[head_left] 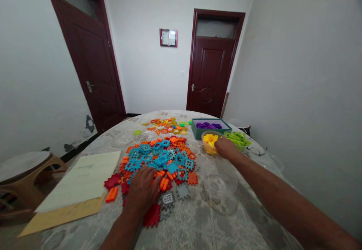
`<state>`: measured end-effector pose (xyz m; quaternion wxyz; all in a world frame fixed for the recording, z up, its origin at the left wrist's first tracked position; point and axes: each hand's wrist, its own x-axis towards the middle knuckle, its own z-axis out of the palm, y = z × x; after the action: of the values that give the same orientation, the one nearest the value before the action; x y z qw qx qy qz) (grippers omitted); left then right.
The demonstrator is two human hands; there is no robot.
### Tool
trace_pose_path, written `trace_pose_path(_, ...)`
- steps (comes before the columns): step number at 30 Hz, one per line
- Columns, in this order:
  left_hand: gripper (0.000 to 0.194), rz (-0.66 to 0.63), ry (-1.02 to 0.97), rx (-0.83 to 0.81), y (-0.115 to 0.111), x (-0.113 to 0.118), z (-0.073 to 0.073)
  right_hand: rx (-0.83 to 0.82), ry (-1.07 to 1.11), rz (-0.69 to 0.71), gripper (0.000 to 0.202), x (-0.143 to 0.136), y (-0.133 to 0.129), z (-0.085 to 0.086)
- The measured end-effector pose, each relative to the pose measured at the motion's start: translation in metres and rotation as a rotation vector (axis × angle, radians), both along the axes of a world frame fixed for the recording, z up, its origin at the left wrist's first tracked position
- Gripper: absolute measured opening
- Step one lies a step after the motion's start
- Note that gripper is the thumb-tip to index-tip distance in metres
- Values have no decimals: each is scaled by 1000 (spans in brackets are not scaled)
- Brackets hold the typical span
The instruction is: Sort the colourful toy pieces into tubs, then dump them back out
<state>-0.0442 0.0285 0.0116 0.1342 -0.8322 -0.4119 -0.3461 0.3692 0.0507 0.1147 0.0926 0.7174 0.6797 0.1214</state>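
Note:
My left hand (143, 187) lies on the near side of a large pile of interlocking plastic building pieces, its thumb apart from the fingers. Around it are blue toothed pieces (161, 159), orange peg-like pieces (164, 184), dark red plates (152, 216) and grey plates (183, 191). My right hand (224, 147) is at the near right rim of a clear round bowl (209, 150) of small yellow pieces (210, 138). Its fingers are bunched at the yellow pieces; their tips are hidden, so what they hold does not show.
Behind the bowls stands a green box (198, 132) of purple pieces (209, 125). A second bowl holds light green pieces (237, 138). Farther back lies a scatter of orange and yellow pieces (166, 126). White paper (82, 178) covers the table's left; a stool (25, 167) stands beside it.

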Motion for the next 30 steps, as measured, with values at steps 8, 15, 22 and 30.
trace_pose_path(8,24,13,-10,-47,-5,2,6,44,-49,73,32,-7,-6,6)
trace_pose_path(15,24,4,-78,-134,-9,5,9,90,-92,210,29,-33,-34,38)
trace_pose_path(22,30,93,-488,-175,3,-17,9,192,80,401,21,-98,-75,79)
trace_pose_path(30,46,224,-720,-226,11,-40,8,42,1047,595,8,-193,-73,39)
